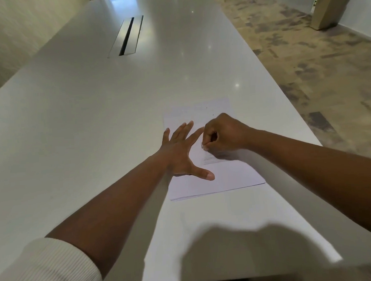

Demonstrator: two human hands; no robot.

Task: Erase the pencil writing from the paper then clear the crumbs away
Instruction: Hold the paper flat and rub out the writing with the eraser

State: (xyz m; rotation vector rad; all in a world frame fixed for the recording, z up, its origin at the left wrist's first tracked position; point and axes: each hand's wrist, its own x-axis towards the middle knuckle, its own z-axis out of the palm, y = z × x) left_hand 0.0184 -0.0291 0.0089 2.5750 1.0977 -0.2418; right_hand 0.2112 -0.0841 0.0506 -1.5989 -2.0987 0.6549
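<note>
The right hand (224,134) has its fingers curled in tight, pinching a small pale eraser (204,146) whose tip shows just below the fingertips and presses against the paper (230,174). Directly under that tip lie a few faint grey pencil lines (213,159), blurred and too faint to read. The left hand (181,153) lies flat on the same sheet with fingers straight and spread, the thumb (205,174) stretched out toward the near edge and the index finger reaching up until it nearly meets the right hand's knuckles. It grasps nothing; it only presses the sheet down.

The paper looks like a thin stack of white sheets, since several edges show along its near side. It lies on the right half of a long white table (94,123), near the table's right edge, with two tiny dark specks (206,107) on its far part. Whether these are eraser crumbs cannot be told.

Both bare forearms reach in from the near side; a ribbed white sleeve (47,269) is pushed up on the left arm. Farther along the table a metal cable hatch (127,36) is set into the top. Mottled grey-brown carpet (304,60) lies to the right, with a tapered beige planter (329,6) holding green leaves standing at the far corner.
</note>
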